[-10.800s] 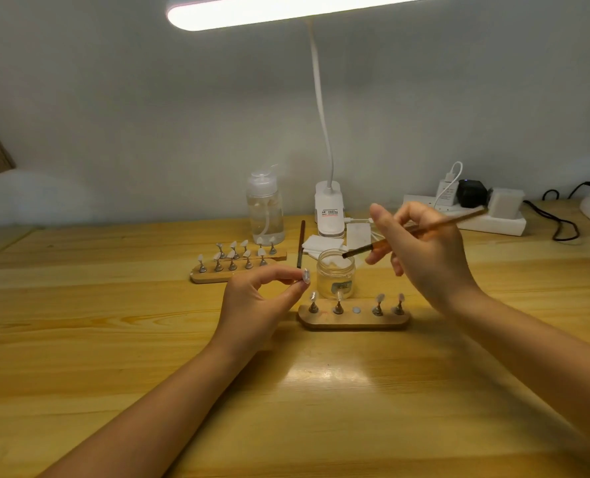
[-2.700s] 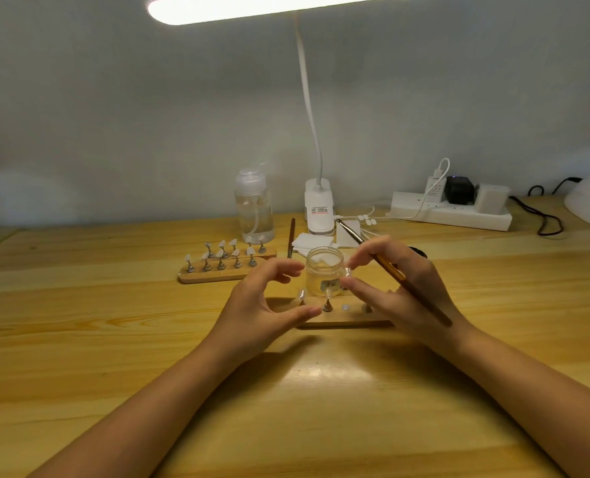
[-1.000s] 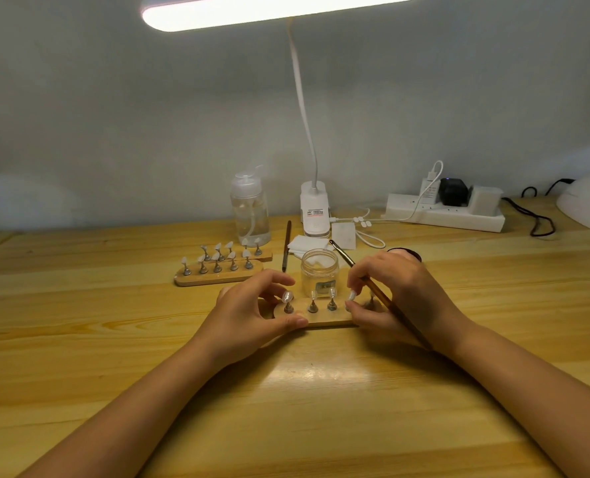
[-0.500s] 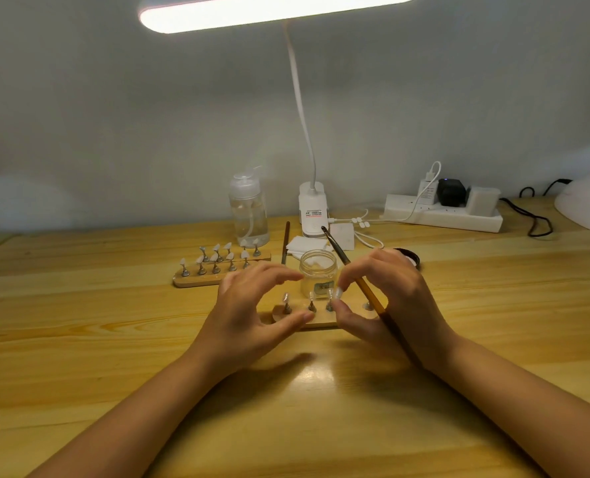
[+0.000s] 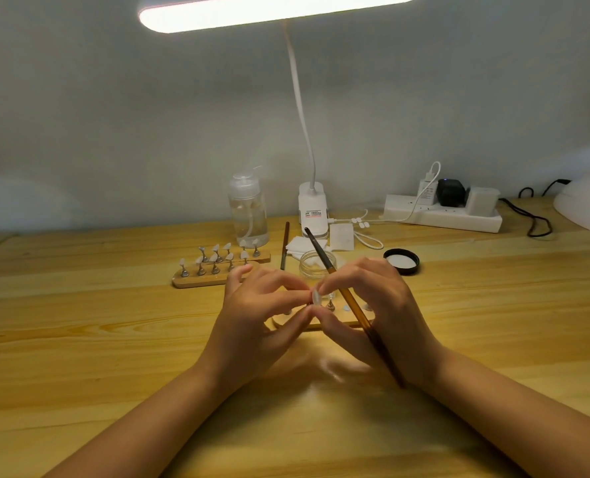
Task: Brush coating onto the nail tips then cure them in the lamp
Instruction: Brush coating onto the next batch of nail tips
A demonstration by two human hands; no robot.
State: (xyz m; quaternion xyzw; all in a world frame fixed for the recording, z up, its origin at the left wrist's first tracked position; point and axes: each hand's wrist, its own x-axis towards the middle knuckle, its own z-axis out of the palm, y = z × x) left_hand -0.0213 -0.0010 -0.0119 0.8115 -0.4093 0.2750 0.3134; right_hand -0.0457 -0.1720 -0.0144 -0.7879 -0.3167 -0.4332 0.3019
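With my left hand (image 5: 252,315) and right hand (image 5: 366,305) pinching one pale nail tip (image 5: 317,297), brown-handled brush (image 5: 342,291) tucked in my right fingers, I judge coating comes next.

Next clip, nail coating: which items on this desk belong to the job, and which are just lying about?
In use:
- nail tip, pinched between left hand and right hand
- brush, in the right hand
- open glass jar
- near wooden holder
- far holder of nail tips
- white lamp dome, right edge

Lying about:
- spare brush
- jar lid
- pump bottle
- power strip
- white wipes
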